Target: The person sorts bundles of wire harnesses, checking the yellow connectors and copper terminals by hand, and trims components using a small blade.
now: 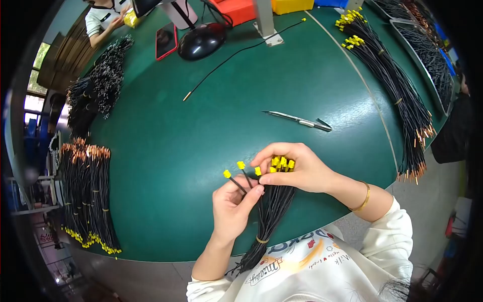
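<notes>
A bundle of black cables point(272, 211) with yellow connectors lies at the table's front edge, a tan band around its lower part. My right hand point(297, 168) is curled around the connector end of the bundle, several yellow tips point(282, 163) showing between thumb and fingers. My left hand point(234, 206) pinches cables at the bundle's left side. Two of them stand apart there, each with a yellow connector point(227, 173) at its tip. One more yellow connector point(258, 171) sits between the two hands.
A pen point(299, 120) and a single cable point(236, 56) lie ahead. Banded cable bundles rest at left point(86, 196) and right point(385, 75). Behind stand a black round base point(202, 41), a red-edged phone point(166, 41) and a metal post point(263, 17). Another person point(104, 20) sits far left.
</notes>
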Demonstrator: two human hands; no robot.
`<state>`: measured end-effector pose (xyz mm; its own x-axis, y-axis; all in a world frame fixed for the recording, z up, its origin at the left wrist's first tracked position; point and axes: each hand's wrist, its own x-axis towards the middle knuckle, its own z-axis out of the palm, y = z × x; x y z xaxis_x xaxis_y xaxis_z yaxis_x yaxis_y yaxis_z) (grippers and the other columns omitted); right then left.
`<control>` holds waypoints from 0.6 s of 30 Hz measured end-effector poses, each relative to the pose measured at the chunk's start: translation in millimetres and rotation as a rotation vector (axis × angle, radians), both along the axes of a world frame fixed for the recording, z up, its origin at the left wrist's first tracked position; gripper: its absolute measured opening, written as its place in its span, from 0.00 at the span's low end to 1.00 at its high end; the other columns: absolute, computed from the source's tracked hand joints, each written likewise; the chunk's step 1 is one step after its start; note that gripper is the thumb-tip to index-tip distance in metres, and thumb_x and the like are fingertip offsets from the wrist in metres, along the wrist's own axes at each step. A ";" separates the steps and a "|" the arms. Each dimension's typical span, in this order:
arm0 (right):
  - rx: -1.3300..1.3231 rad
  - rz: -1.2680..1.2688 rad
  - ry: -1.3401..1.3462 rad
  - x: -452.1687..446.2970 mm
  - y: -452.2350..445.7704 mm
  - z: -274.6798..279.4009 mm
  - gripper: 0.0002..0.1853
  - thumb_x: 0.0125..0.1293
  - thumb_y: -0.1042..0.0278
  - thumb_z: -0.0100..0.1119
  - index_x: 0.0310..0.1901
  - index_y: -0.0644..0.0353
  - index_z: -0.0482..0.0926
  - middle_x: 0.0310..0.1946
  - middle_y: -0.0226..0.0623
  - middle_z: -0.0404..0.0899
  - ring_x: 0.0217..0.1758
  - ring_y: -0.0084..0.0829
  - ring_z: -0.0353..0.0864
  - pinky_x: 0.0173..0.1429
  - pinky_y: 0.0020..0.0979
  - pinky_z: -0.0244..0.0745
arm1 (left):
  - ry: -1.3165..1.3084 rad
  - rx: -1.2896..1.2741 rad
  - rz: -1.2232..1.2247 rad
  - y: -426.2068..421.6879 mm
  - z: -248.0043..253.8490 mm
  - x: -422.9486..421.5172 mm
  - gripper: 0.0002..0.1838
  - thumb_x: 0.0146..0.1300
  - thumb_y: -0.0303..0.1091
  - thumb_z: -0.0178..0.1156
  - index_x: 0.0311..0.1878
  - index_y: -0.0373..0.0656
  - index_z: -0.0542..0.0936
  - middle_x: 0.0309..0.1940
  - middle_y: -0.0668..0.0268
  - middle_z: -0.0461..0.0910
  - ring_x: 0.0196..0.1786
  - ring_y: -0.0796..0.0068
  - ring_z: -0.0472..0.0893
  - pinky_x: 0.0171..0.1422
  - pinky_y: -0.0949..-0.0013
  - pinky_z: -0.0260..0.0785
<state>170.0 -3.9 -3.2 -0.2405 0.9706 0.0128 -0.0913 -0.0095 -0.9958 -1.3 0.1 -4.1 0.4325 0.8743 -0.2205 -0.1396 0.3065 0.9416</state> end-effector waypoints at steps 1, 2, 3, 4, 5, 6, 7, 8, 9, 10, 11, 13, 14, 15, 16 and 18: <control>-0.032 -0.009 -0.008 -0.1 0.0 0.3 0.07 0.55 0.73 0.55 0.36 0.64 0.75 0.29 0.33 0.73 0.31 0.22 0.72 0.38 0.23 0.68 | 0.040 0.069 -0.001 -0.5 -0.8 0.4 0.02 0.53 0.19 0.55 0.28 0.34 0.72 0.29 0.64 0.75 0.29 0.81 0.72 0.34 0.78 0.65; -0.036 -0.006 -0.004 -0.5 -0.4 -0.6 0.07 0.55 0.73 0.55 0.36 0.64 0.75 0.29 0.33 0.73 0.31 0.22 0.72 0.38 0.23 0.68 | 0.080 0.135 -0.005 -1.4 -1.7 0.4 0.02 0.53 0.19 0.55 0.28 0.34 0.73 0.29 0.65 0.75 0.29 0.82 0.72 0.34 0.79 0.65; 0.000 -0.006 -0.039 -0.5 -0.9 -1.2 0.07 0.55 0.73 0.54 0.36 0.64 0.75 0.29 0.33 0.72 0.31 0.21 0.72 0.38 0.23 0.68 | 0.118 0.201 -0.010 -2.0 -2.3 0.0 0.02 0.53 0.19 0.55 0.28 0.34 0.73 0.29 0.65 0.75 0.29 0.82 0.71 0.35 0.79 0.65; 0.037 -0.006 -0.077 0.1 -1.0 -1.9 0.07 0.55 0.73 0.54 0.36 0.63 0.75 0.29 0.33 0.72 0.32 0.21 0.71 0.38 0.23 0.67 | 0.118 0.196 -0.008 -2.2 -2.8 -0.2 0.02 0.53 0.19 0.55 0.28 0.34 0.73 0.29 0.65 0.75 0.29 0.82 0.71 0.35 0.79 0.65; 0.072 -0.007 -0.116 0.7 -1.1 -2.4 0.07 0.56 0.73 0.54 0.36 0.63 0.75 0.29 0.33 0.72 0.32 0.21 0.71 0.38 0.23 0.67 | 0.183 0.248 -0.003 -2.9 -2.6 -0.1 0.02 0.53 0.19 0.55 0.27 0.34 0.73 0.28 0.66 0.74 0.29 0.83 0.71 0.36 0.79 0.64; 0.066 -0.003 -0.117 1.3 -0.6 -2.7 0.07 0.56 0.73 0.54 0.36 0.63 0.75 0.29 0.33 0.72 0.32 0.21 0.71 0.38 0.23 0.67 | 0.248 0.298 0.002 -3.7 -2.0 0.1 0.02 0.53 0.19 0.55 0.27 0.34 0.73 0.28 0.66 0.74 0.30 0.83 0.71 0.36 0.79 0.64; 0.047 0.021 -0.083 1.8 0.6 -3.0 0.06 0.56 0.73 0.54 0.36 0.63 0.75 0.30 0.33 0.72 0.33 0.21 0.71 0.40 0.23 0.66 | 0.314 0.347 0.006 -4.2 -1.1 0.1 0.02 0.52 0.18 0.55 0.27 0.35 0.73 0.28 0.67 0.74 0.30 0.84 0.70 0.37 0.79 0.64; 0.029 0.046 -0.049 2.2 1.5 -3.2 0.06 0.56 0.74 0.53 0.35 0.64 0.74 0.30 0.33 0.73 0.34 0.22 0.70 0.41 0.24 0.66 | 0.314 0.339 0.010 -3.2 1.7 0.3 0.02 0.52 0.18 0.55 0.27 0.35 0.73 0.28 0.67 0.74 0.30 0.84 0.70 0.37 0.79 0.64; 0.013 0.071 -0.015 2.3 2.1 -3.2 0.06 0.56 0.75 0.53 0.35 0.64 0.74 0.31 0.33 0.73 0.36 0.23 0.70 0.42 0.24 0.65 | 0.206 0.188 -0.018 0.1 6.4 0.6 0.03 0.52 0.18 0.55 0.26 0.35 0.73 0.28 0.67 0.74 0.30 0.84 0.70 0.37 0.79 0.64; 0.010 0.075 -0.015 2.1 2.2 -2.7 0.06 0.56 0.75 0.53 0.35 0.64 0.74 0.31 0.33 0.73 0.36 0.23 0.70 0.42 0.24 0.65 | 0.097 0.039 -0.046 3.6 11.0 0.9 0.03 0.52 0.18 0.55 0.26 0.35 0.72 0.27 0.67 0.74 0.30 0.84 0.70 0.37 0.79 0.63; -0.002 0.097 0.028 2.1 2.2 -1.9 0.06 0.56 0.75 0.53 0.35 0.64 0.74 0.31 0.33 0.73 0.36 0.23 0.70 0.43 0.24 0.65 | -0.013 -0.109 -0.073 4.7 12.7 0.8 0.04 0.52 0.18 0.56 0.25 0.35 0.72 0.27 0.68 0.73 0.30 0.84 0.70 0.37 0.79 0.63; -0.026 0.139 0.115 1.8 1.6 -0.9 0.06 0.56 0.74 0.52 0.35 0.64 0.74 0.31 0.33 0.73 0.37 0.24 0.70 0.44 0.25 0.64 | -0.043 -0.104 -0.069 2.7 8.8 -0.7 0.04 0.52 0.18 0.56 0.25 0.35 0.72 0.27 0.68 0.73 0.30 0.84 0.70 0.37 0.79 0.63; -0.028 0.141 0.114 1.6 1.8 -0.7 0.06 0.56 0.74 0.52 0.35 0.64 0.74 0.31 0.33 0.73 0.37 0.24 0.70 0.44 0.25 0.64 | -0.072 -0.094 -0.069 1.8 6.2 -1.2 0.04 0.52 0.18 0.56 0.25 0.35 0.72 0.26 0.68 0.73 0.29 0.84 0.70 0.37 0.79 0.63; 0.017 0.151 0.088 1.1 2.2 -0.6 0.06 0.56 0.74 0.52 0.35 0.64 0.74 0.31 0.33 0.73 0.37 0.24 0.70 0.44 0.25 0.65 | -0.101 -0.084 -0.069 1.0 4.5 -1.4 0.04 0.52 0.18 0.56 0.25 0.35 0.71 0.26 0.68 0.73 0.29 0.84 0.70 0.37 0.80 0.63; 0.062 0.160 0.062 0.6 2.5 -0.5 0.06 0.57 0.74 0.52 0.35 0.64 0.74 0.31 0.33 0.73 0.37 0.24 0.70 0.43 0.25 0.65 | -0.102 -0.086 -0.068 0.3 3.6 -1.1 0.04 0.52 0.18 0.56 0.25 0.35 0.71 0.26 0.68 0.73 0.29 0.84 0.70 0.37 0.80 0.63; 0.106 0.170 0.036 0.0 1.9 -0.9 0.06 0.57 0.74 0.52 0.35 0.64 0.74 0.31 0.33 0.73 0.36 0.23 0.70 0.43 0.25 0.65 | -0.036 0.002 -0.041 -0.9 2.3 0.7 0.05 0.51 0.19 0.56 0.24 0.35 0.71 0.25 0.68 0.72 0.28 0.84 0.70 0.35 0.80 0.63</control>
